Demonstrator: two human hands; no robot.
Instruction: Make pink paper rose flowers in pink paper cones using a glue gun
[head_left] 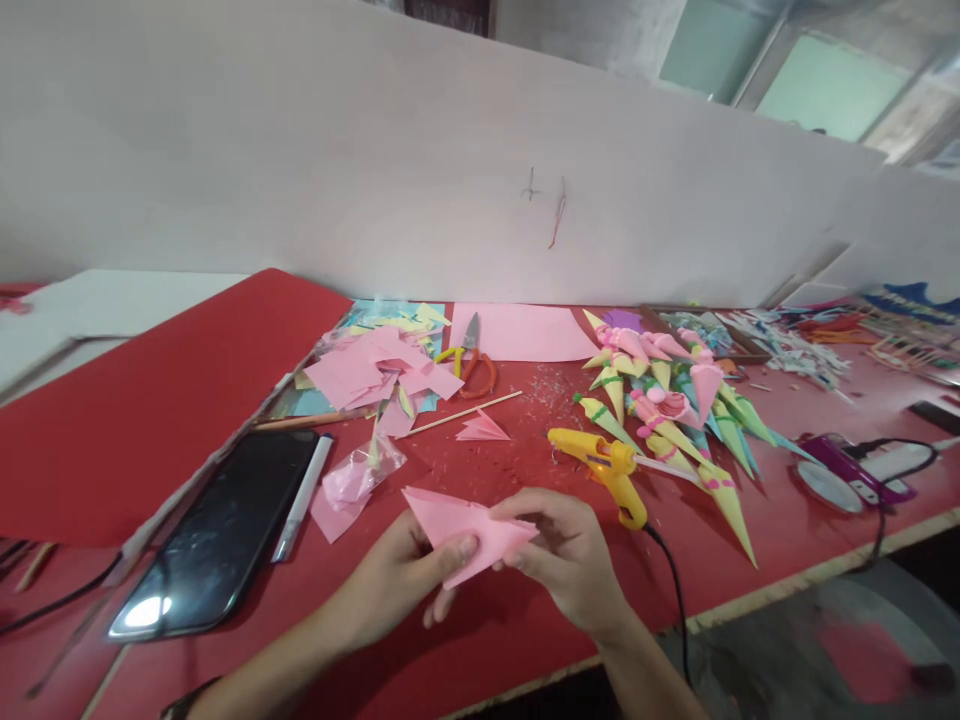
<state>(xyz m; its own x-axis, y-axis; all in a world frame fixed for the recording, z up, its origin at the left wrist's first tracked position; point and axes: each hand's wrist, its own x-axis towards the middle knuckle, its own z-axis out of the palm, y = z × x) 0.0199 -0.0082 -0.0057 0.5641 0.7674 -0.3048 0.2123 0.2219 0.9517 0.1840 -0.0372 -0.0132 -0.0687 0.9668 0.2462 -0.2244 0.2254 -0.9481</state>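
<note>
A folded piece of pink paper (pixel 469 530) is held up between both hands over the red table. My left hand (pixel 409 570) pinches its left side, thumb on the near face and other fingers behind. At the right corner, my right hand (pixel 562 545) grips the paper between thumb and fingers. Just beyond lies a small folded pink paper piece (pixel 484 427) beside a thin wooden stick (pixel 457 415). A yellow glue gun (pixel 600 460) rests to the right of my right hand, a glue stick in its back end.
Scissors (pixel 471 355) and pink paper sheets (pixel 375 365) lie at the back. Several paper cones (pixel 675 390) are heaped right of the glue gun, whose cord (pixel 675 580) hangs over the front edge. A black phone (pixel 225 530) and a marker (pixel 304 500) lie left.
</note>
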